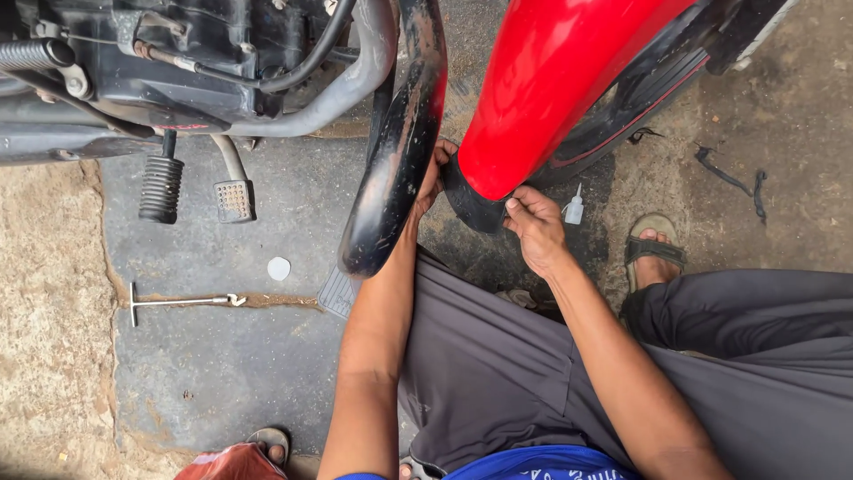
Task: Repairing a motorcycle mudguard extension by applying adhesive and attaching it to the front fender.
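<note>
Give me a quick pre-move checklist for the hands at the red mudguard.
1. Right hand has a grip on the black flap at the tip of the red mudguard: ok.
2. Left hand in sight: not ok, mostly hidden behind the black guard bar.
3. Left hand's hold on the flap: cannot tell.
4. T-handle tool lies apart on the ground, untouched: ok.
5. Small white bottle upright beside the right hand: ok.

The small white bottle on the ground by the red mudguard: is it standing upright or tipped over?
Upright: the small white bottle stands on its base, nozzle pointing up.
</note>
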